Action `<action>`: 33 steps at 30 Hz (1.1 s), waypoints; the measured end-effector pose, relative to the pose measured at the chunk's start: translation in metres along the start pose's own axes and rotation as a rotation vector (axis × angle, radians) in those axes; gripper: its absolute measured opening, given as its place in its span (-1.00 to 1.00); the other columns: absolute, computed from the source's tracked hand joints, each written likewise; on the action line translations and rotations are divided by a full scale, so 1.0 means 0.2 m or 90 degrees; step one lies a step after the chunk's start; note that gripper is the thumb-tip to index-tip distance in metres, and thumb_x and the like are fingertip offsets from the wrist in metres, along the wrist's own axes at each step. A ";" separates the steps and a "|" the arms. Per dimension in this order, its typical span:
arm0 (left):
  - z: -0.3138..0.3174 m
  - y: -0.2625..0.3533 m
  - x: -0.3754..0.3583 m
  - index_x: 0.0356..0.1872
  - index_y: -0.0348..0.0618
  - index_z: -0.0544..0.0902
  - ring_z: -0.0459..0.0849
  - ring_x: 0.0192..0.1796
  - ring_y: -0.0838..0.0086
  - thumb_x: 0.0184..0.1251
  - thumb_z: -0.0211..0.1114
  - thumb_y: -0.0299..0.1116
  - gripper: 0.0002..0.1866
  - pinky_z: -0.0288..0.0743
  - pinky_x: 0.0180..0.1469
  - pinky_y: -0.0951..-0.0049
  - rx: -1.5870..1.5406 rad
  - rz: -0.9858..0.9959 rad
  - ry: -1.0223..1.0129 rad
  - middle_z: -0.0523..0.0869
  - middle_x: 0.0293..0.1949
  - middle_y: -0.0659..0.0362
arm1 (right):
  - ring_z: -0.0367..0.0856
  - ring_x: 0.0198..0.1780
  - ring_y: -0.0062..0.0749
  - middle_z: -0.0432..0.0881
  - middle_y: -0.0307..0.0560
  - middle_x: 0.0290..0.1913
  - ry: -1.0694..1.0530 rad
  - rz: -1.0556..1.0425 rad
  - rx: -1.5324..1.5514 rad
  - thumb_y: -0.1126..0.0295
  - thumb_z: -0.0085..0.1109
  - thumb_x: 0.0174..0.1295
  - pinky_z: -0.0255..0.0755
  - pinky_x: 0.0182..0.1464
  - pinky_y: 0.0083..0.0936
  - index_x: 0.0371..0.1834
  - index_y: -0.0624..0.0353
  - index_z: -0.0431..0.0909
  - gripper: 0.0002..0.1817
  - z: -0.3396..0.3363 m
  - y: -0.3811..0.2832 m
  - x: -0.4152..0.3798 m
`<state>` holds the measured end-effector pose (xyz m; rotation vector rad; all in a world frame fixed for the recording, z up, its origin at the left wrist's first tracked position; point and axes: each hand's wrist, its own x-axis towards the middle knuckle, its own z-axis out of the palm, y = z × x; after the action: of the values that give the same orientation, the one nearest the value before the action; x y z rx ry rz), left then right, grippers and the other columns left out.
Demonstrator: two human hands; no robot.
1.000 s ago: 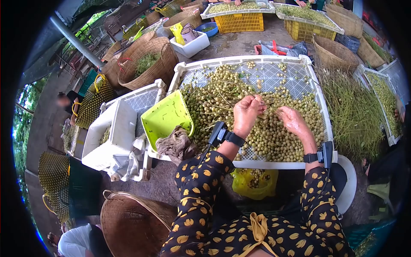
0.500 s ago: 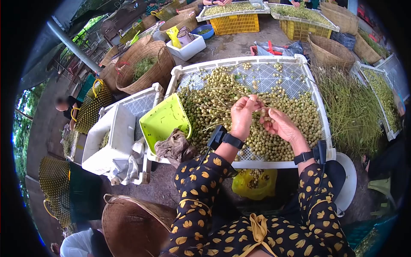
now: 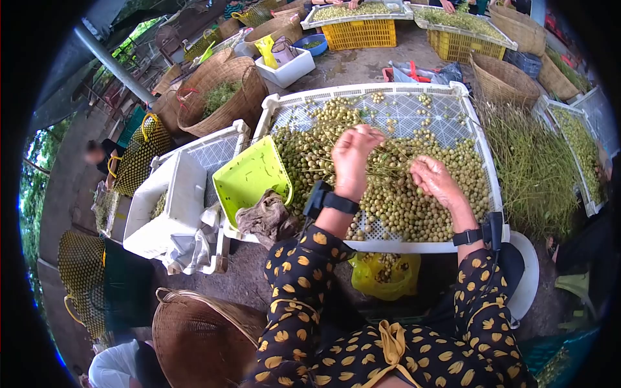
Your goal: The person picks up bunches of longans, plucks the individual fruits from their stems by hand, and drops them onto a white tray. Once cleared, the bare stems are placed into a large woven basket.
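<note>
A white mesh tray [image 3: 424, 97] holds a thick layer of small round yellow-green fruits [image 3: 420, 216], with thin stems [image 3: 388, 161] among them. Over the tray's middle, my left hand [image 3: 351, 161] is closed, its fingers bent toward the right; what they pinch is too small to make out. To its right, my right hand [image 3: 436, 182] is also closed, low over the fruits, with its fingertips pressed together. Whatever lies in those fingers is hidden. The two hands are apart, with stems and fruits visible between them.
A lime-green bin [image 3: 249, 174] and a crumpled brown cloth [image 3: 266, 218] sit on the tray's left edge. Farther left stands a white foam box [image 3: 171, 223]. Cut stalks [image 3: 530, 165] are heaped at right. A wicker basket [image 3: 200, 336] stands at lower left; a yellow bag [image 3: 386, 278] is below the tray.
My hands were close together over the tray's middle and have drawn apart. The left moved left and slightly up, the right a little to the right. The view shifted slightly.
</note>
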<state>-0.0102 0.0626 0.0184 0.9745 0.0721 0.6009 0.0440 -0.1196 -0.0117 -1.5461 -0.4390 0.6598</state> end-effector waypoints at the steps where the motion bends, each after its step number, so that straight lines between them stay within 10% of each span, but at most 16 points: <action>1: -0.02 0.06 0.02 -0.39 -0.20 0.51 0.66 -0.22 0.35 0.34 0.15 -0.38 -0.86 0.56 -0.11 0.45 -0.015 0.014 0.032 0.64 -0.32 0.09 | 0.30 -0.59 -0.75 0.41 -0.35 -0.60 0.029 -0.010 -0.080 0.20 0.03 0.31 0.21 -0.62 -0.73 -0.26 0.13 0.48 -0.78 -0.06 0.03 0.02; 7: -0.13 0.22 -0.01 -0.33 -0.11 0.49 0.61 -0.39 0.52 0.41 0.05 -0.29 -0.84 0.51 -0.27 0.57 0.051 0.067 0.056 0.60 -0.37 0.20 | 0.50 0.05 -0.21 0.49 0.17 0.06 0.384 -0.324 -0.806 0.27 0.25 0.12 0.38 0.11 -0.30 -0.03 0.29 0.49 -0.59 -0.06 0.10 0.06; 13: -0.12 0.13 -0.13 -0.39 -0.18 0.45 0.45 -0.52 0.69 0.43 0.00 -0.34 -0.81 0.37 -0.48 0.67 0.259 0.082 -0.023 0.54 -0.46 0.28 | 0.43 -0.16 -0.27 0.53 -0.08 -0.22 0.199 -0.473 -0.696 0.09 0.16 0.16 0.29 -0.04 -0.30 0.14 0.20 0.36 -0.44 0.30 0.23 0.18; 18: -0.14 -0.01 -0.23 -0.37 -0.20 0.46 0.45 -0.46 0.69 0.44 0.00 -0.34 -0.80 0.36 -0.38 0.65 0.362 0.033 -0.077 0.55 -0.44 0.28 | 0.42 -0.26 -0.34 0.45 -0.11 -0.36 0.230 -0.455 -0.686 0.21 0.23 0.08 0.27 -0.14 -0.37 -0.37 0.06 0.59 -0.81 0.29 0.28 0.19; 22: -0.20 -0.09 -0.21 -0.36 -0.27 0.52 0.50 -0.41 0.59 0.37 0.05 -0.36 -0.81 0.41 -0.30 0.55 0.573 0.130 -0.050 0.60 -0.42 0.20 | 0.42 -0.41 -0.39 0.43 -0.12 -0.38 0.282 -0.326 -0.353 0.36 0.19 0.18 0.33 -0.34 -0.45 -0.33 0.27 0.54 -0.83 0.20 0.18 0.19; 27: -0.35 -0.25 -0.09 -0.31 -0.27 0.59 0.47 -0.47 0.54 0.30 0.09 -0.31 -0.78 0.36 -0.38 0.51 0.703 -0.062 -0.087 0.58 -0.54 0.16 | 0.33 -0.34 -0.67 0.45 -0.33 -0.34 0.282 -0.157 0.000 0.23 0.08 0.31 0.29 -0.29 -0.64 -0.17 0.24 0.52 -0.73 0.03 0.08 0.15; 30: -0.36 -0.28 -0.06 -0.35 -0.25 0.61 0.46 -0.48 0.56 0.29 0.08 -0.30 -0.77 0.34 -0.40 0.53 0.679 -0.081 -0.071 0.59 -0.54 0.19 | 0.45 -0.03 -0.50 0.53 -0.25 -0.11 0.279 -0.129 0.072 0.08 0.10 0.27 0.38 -0.03 -0.28 -0.03 0.06 0.51 -0.65 -0.05 0.01 0.09; 33: -0.35 -0.30 -0.02 -0.36 -0.28 0.60 0.56 -0.41 0.56 0.28 0.07 -0.34 -0.78 0.43 -0.33 0.52 0.630 -0.055 -0.044 0.65 -0.47 0.19 | 0.30 -0.38 -0.80 0.49 -0.41 -0.33 0.308 -0.155 0.104 0.18 0.12 0.28 0.21 -0.37 -0.76 -0.09 0.17 0.53 -0.70 -0.02 -0.10 0.01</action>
<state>-0.0085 0.0874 -0.0704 1.9364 0.3729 0.4375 0.0513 -0.1197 0.0077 -1.4090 -0.1944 0.1189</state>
